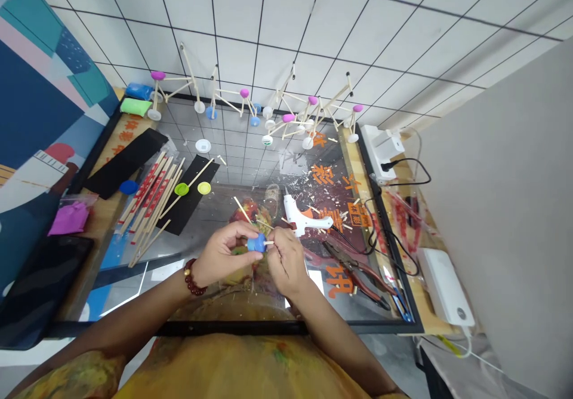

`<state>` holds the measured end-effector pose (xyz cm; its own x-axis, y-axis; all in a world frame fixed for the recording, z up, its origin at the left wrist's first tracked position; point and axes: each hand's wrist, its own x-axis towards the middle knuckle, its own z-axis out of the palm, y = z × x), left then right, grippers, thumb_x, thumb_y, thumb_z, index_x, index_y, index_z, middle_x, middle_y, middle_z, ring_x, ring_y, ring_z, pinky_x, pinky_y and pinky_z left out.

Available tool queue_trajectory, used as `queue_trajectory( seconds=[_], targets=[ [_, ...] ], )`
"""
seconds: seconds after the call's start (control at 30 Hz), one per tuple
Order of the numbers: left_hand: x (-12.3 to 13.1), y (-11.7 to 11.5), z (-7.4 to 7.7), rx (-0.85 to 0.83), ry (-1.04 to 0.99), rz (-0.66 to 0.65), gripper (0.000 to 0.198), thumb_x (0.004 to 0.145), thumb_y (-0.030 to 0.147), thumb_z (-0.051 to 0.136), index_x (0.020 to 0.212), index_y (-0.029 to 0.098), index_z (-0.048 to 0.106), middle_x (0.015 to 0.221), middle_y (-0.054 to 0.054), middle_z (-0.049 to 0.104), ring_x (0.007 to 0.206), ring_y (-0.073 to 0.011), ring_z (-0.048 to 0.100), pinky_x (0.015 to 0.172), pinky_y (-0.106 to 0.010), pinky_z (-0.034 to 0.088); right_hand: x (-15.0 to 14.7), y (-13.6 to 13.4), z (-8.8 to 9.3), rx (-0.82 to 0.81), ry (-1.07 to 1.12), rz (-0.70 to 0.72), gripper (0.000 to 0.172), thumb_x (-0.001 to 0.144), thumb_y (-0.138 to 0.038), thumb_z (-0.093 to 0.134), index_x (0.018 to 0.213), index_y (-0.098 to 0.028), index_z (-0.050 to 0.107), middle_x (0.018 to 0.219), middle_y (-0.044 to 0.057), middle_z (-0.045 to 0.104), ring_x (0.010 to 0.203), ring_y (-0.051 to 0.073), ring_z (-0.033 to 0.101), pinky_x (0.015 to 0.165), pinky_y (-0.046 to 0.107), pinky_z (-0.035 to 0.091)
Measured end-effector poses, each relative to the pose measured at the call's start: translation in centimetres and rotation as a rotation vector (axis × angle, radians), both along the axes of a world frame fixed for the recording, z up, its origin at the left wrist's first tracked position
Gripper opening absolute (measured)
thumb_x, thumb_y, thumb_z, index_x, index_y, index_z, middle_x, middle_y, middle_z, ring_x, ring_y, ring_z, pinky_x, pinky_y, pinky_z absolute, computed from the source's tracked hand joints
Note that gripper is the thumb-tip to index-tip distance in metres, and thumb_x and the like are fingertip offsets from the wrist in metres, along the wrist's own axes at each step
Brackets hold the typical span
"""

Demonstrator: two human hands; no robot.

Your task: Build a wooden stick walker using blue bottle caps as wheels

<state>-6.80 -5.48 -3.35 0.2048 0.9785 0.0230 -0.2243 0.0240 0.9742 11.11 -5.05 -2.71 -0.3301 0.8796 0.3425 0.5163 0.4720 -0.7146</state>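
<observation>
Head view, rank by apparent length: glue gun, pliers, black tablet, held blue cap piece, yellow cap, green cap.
1. Black tablet
2. Pliers
3. Glue gun
4. Blue cap piece
5. Yellow cap and green cap: too alike to rank

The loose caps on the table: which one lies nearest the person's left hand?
The pale yellow cap, at the right edge of a black strip. The lime-green cap, white cap and blue cap lie farther from the left hand.
</observation>
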Motion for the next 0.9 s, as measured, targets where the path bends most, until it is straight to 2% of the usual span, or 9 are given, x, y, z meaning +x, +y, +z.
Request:
queue_trajectory(
  seconds=[0.13,0.23,0.3,0.37,0.47,0.63,0.7,0.77,0.9],
  targets=[
    [-0.5,-0.2,0.3,0.204,0.087,0.064,0.031,0.070,0.011,0.082,0.094,0.019,0.064,0.103,-0.008,0.069,0.098,-0.0180,0.066,0.084,-0.030,0.054,0.2,0.0,-0.5,-0.078,0.110,-0.076,0.026,0.095,-0.020,0.037,0.070,-0.023,0.039,0.062,-0.002,0.045,0.060,0.016,0.044,0.059,0.031,0.034],
    [-0.7,-0.2,0.2,0.255,0.187,0.167,0.031,0.070,0.014,0.082,0.096,0.020,0.065,0.105,-0.010,0.068,0.099,-0.0207,0.065,0.089,-0.035,0.053,0.2,0.0,-0.5,-0.069,0.191,-0.075,0.032,0.099,-0.023,0.041,0.066,-0.023,0.040,0.061,-0.002,0.044,0.060,0.015,0.046,0.060,0.030,0.037],
    [-0.8,-0.1,0.2,0.277,0.259,0.226,0.029,0.071,0.016,0.081,0.096,0.021,0.068,0.107,-0.010,0.068,0.100,-0.0221,0.064,0.091,-0.038,0.053,0.1,-0.1,-0.4,-0.019,0.223,-0.040,0.022,0.098,-0.021,0.045,0.077,-0.022,0.053,0.073,0.001,0.056,0.072,0.017,0.056,0.067,0.032,0.044],
    [-0.9,0.0,0.4,0.326,0.317,0.249,0.026,0.072,0.016,0.080,0.095,0.022,0.069,0.106,-0.009,0.069,0.100,-0.0221,0.065,0.092,-0.038,0.052,0.0,0.0,-0.2,0.047,0.228,-0.029,0.011,0.096,-0.019,0.052,0.100,-0.022,0.061,0.094,0.006,0.064,0.090,0.020,0.061,0.078,0.036,0.049],
    [-1.0,0.1,0.9,0.394,0.394,0.241,0.021,0.075,0.015,0.076,0.094,0.024,0.072,0.104,-0.008,0.071,0.098,-0.0211,0.066,0.091,-0.037,0.053,-0.1,0.2,-0.2,0.137,0.173,-0.009,0.025,0.092,-0.017,0.059,0.116,-0.025,0.062,0.107,0.008,0.066,0.098,0.022,0.061,0.085,0.040,0.050],
    [-1.1,0.0,0.9,0.485,0.502,0.099,0.018,0.085,0.015,0.065,0.095,0.026,0.075,0.106,-0.007,0.075,0.101,-0.0208,0.067,0.094,-0.040,0.052,0.0,0.4,-0.2,0.223,0.030,0.055,0.014,0.090,-0.014,0.055,0.096,-0.024,0.064,0.090,0.005,0.068,0.085,0.022,0.059,0.078,0.040,0.044],
    [-1.1,-0.1,0.7,0.516,0.485,0.045,0.022,0.086,0.012,0.061,0.094,0.026,0.076,0.105,-0.007,0.076,0.103,-0.0211,0.067,0.096,-0.041,0.052,0.0,0.3,-0.1,0.149,-0.016,0.042,0.010,0.093,-0.017,0.051,0.090,-0.022,0.059,0.087,0.005,0.066,0.082,0.021,0.057,0.078,0.040,0.041],
    [-1.1,-0.2,0.6,0.533,0.444,0.027,0.023,0.086,0.009,0.062,0.092,0.026,0.076,0.102,-0.006,0.076,0.104,-0.0214,0.068,0.096,-0.040,0.053,-0.1,0.1,0.0,-0.008,0.006,0.038,0.014,0.097,-0.022,0.045,0.086,-0.021,0.054,0.083,0.004,0.062,0.079,0.019,0.055,0.075,0.037,0.041],
    [-0.8,-0.2,0.7,0.421,0.316,0.085,0.025,0.080,0.008,0.070,0.098,0.025,0.073,0.108,-0.008,0.074,0.103,-0.0202,0.068,0.094,-0.037,0.053,0.2,0.0,-0.2,-0.272,0.203,-0.026,0.027,0.103,-0.032,0.036,0.081,-0.022,0.048,0.073,-0.001,0.051,0.069,0.015,0.051,0.064,0.030,0.039]
  ],
)
